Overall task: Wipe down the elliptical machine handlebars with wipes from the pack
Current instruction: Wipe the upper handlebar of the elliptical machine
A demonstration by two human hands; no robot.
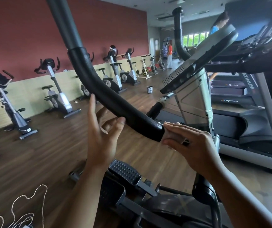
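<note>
A thick black foam-covered handlebar (99, 89) of the elliptical curves from the top left down to the middle of the view. My right hand (189, 142) presses a white wipe (170, 136) against the lower end of that foam grip. My left hand (101, 130) is open beside the bar, fingers spread, thumb touching the underside of the grip. A second black handlebar (178, 35) rises on the far side of the console (197, 61). The wipe pack is not in view.
The elliptical's pedal (125, 171) and frame lie below my arms. A treadmill (240, 89) stands to the right. Several exercise bikes (56, 89) line the red wall at left, with people farther back. A small bin (149, 89) sits on the wood floor, a white cord (25, 204) at bottom left.
</note>
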